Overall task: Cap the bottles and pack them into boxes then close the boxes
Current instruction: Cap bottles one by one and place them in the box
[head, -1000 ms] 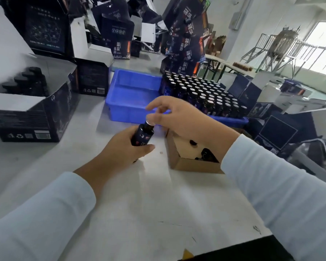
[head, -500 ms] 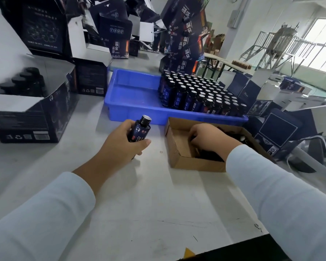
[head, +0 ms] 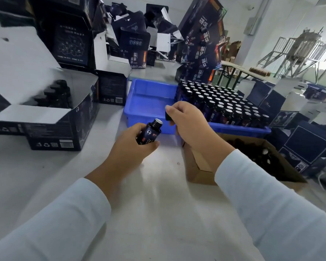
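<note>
A: So, what could go wrong here?

B: The small dark blue labelled bottle [head: 148,134] leans in the left hand [head: 134,146], which is wrapped round its lower body, neck tipped toward the right hand [head: 186,121]. That hand pinches a small black plastic cap [head: 167,116] at its fingertips. If the cap meets the tilted silver mouth crooked, I'd expect it to cross-thread or slip from the pinch.

A: And where's the cap relative to the bottle?

B: Just above and to the right of the neck, near but apart, not yet on.

A: Anything to knock?

B: Beyond both grips sits the blue plastic tray [head: 149,102], its uncapped bottles [head: 224,106] crowded just behind the right hand. The brown cardboard carton [head: 198,166] lies under that wrist; the open dark printed box [head: 51,117] waits well left of the left hand.
</note>
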